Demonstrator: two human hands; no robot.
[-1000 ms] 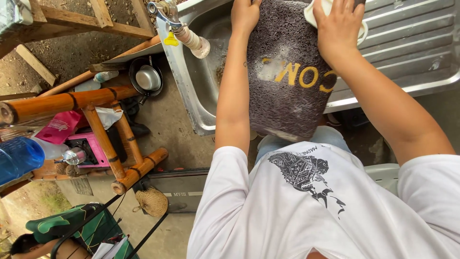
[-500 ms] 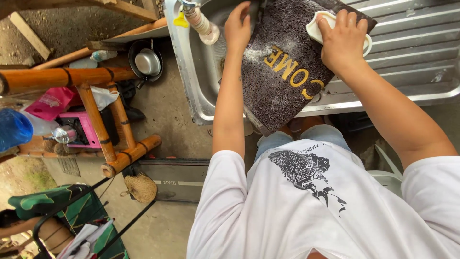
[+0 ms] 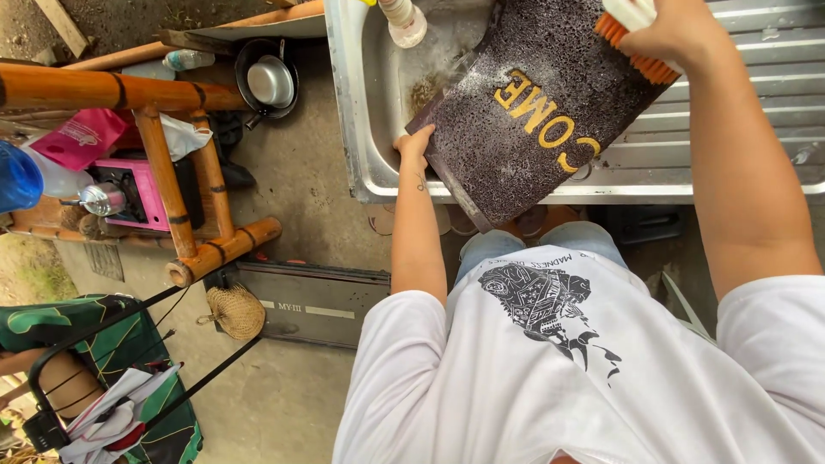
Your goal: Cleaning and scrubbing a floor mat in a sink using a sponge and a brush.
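Outdoors, steel sink (image 3: pixel 739 163) under doormat (image 3: pixel 524 129)

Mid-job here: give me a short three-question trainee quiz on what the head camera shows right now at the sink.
1. True or false: the left hand grips the lower corner of the dark doormat.
2. What does the right hand hold? A) sponge B) scrub brush with orange bristles C) hose
3. Where does the doormat rest?

Key
1. True.
2. B.
3. Tilted across the front rim of the steel sink, partly over the basin, below the tap.
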